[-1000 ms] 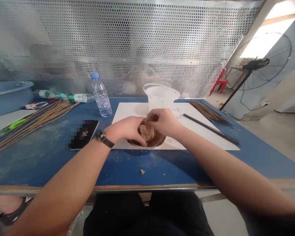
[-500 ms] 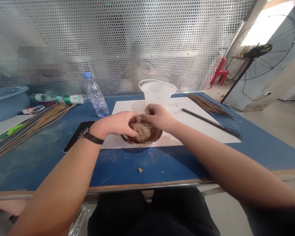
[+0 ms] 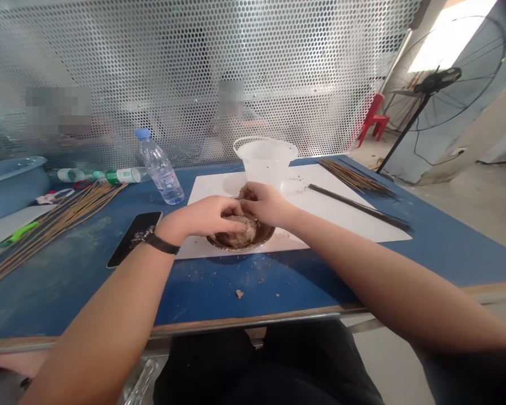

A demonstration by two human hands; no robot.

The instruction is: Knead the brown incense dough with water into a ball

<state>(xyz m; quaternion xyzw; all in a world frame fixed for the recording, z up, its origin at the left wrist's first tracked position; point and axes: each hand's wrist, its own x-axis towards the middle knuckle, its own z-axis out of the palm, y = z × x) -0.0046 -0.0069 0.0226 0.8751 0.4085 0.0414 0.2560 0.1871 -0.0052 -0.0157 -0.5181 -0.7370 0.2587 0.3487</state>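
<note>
A lump of brown, dough-like material [image 3: 241,233] sits in a shallow bowl [image 3: 265,241] on a white board. My left hand [image 3: 213,216] reaches in from the left, its fingers and thumb closed round the lump. From the right, my right hand [image 3: 261,201] grips the far side of the same lump with curled, smeared fingers. Its fingertips are partly hidden. Just behind the bowl stands a translucent white bucket [image 3: 266,160].
A water bottle [image 3: 162,171] and a phone [image 3: 135,239] lie left of the board [image 3: 341,216]. Thin sticks [image 3: 63,219] are spread at the left, with a blue basin [image 3: 8,185] beyond. A dark rod [image 3: 358,207] and more sticks [image 3: 354,177] are at the right.
The lump has been turned up and gathered into a rounder shape between my hands. My left thumb now lies across its top. The phone screen has lit up.
</note>
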